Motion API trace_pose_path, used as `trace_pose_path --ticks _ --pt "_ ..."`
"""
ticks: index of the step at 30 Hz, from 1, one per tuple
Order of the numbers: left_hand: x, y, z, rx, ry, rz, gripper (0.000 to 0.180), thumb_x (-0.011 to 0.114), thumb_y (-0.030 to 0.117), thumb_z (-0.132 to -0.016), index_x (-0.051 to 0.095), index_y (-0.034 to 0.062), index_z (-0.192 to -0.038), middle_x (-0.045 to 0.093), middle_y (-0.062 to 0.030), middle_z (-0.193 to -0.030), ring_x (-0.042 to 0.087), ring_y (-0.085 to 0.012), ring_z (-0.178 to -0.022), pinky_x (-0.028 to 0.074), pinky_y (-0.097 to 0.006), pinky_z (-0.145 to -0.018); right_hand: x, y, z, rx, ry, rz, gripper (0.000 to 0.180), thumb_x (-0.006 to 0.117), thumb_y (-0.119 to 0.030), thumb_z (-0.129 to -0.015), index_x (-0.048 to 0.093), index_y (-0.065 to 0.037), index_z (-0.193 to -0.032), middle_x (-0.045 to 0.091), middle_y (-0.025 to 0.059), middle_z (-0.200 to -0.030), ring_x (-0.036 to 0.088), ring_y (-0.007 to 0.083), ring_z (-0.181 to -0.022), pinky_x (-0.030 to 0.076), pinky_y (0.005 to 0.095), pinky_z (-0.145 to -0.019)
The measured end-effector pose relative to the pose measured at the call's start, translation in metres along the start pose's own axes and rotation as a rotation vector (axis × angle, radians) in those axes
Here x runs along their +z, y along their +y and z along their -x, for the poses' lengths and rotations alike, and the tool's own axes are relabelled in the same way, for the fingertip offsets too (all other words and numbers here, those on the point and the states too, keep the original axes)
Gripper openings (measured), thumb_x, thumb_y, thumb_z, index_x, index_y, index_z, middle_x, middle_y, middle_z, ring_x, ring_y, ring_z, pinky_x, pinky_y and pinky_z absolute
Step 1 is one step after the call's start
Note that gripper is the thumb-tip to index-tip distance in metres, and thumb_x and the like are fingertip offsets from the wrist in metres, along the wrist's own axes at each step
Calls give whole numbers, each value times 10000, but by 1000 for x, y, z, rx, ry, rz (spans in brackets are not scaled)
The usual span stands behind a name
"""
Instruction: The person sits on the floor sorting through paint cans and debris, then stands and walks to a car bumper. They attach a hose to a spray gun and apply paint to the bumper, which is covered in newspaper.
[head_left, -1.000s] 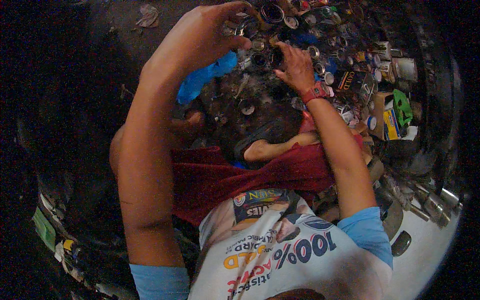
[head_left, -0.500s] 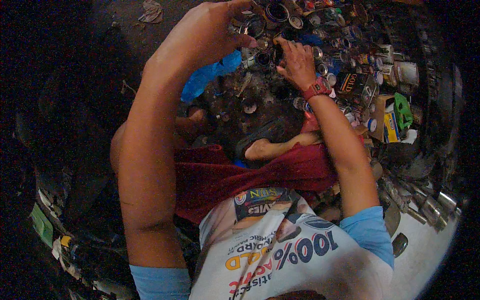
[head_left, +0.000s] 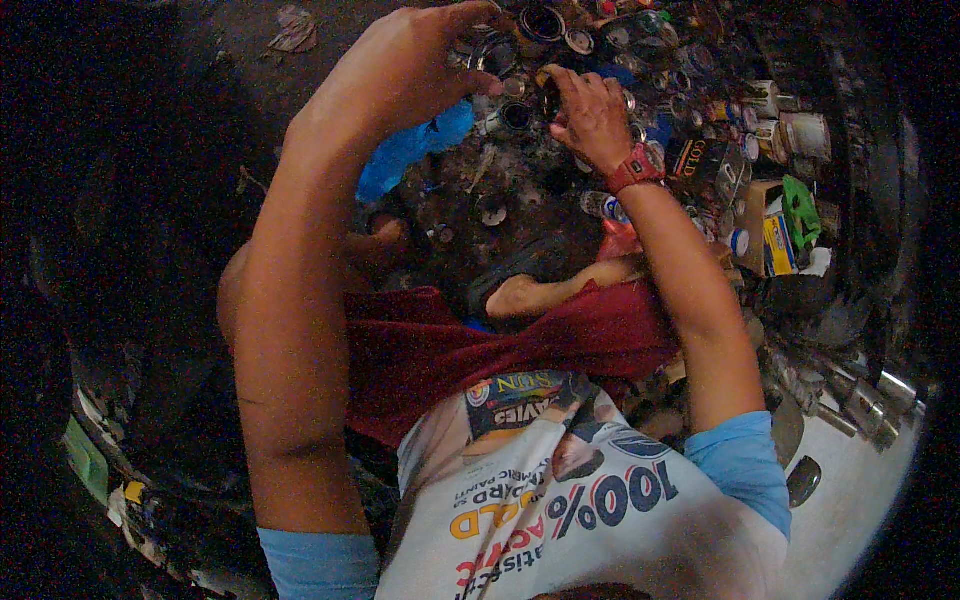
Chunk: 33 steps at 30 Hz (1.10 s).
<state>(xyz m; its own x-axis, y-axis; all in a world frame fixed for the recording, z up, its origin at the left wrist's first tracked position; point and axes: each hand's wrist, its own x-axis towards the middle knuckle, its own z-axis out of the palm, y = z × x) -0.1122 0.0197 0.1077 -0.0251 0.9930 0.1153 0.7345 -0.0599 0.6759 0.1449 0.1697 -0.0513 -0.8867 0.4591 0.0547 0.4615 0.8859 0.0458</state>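
Note:
My left hand (head_left: 415, 65) reaches far forward over a heap of small metal parts (head_left: 640, 60), its thumb and fingers closed around a round metal part (head_left: 492, 52). Just to its right, my right hand (head_left: 592, 118), with a red band (head_left: 635, 168) on the wrist, curls its fingers over a small dark round part (head_left: 549, 95). The two hands are a short gap apart. Both parts are mostly hidden by the fingers.
A blue plastic piece (head_left: 410, 150) lies under my left forearm. A bare foot on a dark sandal (head_left: 520, 292) and red shorts (head_left: 480, 340) are below the hands. Small boxes and tins (head_left: 775, 225) stand to the right, with metal pieces (head_left: 850, 400) along the lower right rim.
Both hands have edged slightly farther into the heap and stayed close together. The right hand's fingers have curled down more tightly.

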Motion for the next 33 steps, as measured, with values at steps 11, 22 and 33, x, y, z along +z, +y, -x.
trace_pose_path --ticks 11,22,33 --pt "11 -11 -2 -76 -51 -85 607 866 268 -831 656 118 -1381 764 -186 -1126 742 -383 -1024 583 -445 -887 0 -4 2 18 4 67 945 913 -330 -703 428 -156 -1495 647 56 -1264 605 279 -1126 463 461 -967" --pt "24 -26 -4 -104 -74 -87 579 868 254 -807 683 125 -1340 758 -210 -1090 737 -385 -1025 580 -455 -885 28 -6 21 435 -2 -436 878 915 -266 -724 440 -121 -1448 643 154 -1325 628 377 -1177 490 494 -1010" --pt "63 1 2 -74 -134 -238 571 883 260 -756 709 106 -1277 757 -171 -1101 733 -387 -995 589 -485 -879 15 -89 50 585 524 -1019 828 933 -193 -730 462 -56 -1397 618 175 -1336 599 350 -1271 451 453 -1126"
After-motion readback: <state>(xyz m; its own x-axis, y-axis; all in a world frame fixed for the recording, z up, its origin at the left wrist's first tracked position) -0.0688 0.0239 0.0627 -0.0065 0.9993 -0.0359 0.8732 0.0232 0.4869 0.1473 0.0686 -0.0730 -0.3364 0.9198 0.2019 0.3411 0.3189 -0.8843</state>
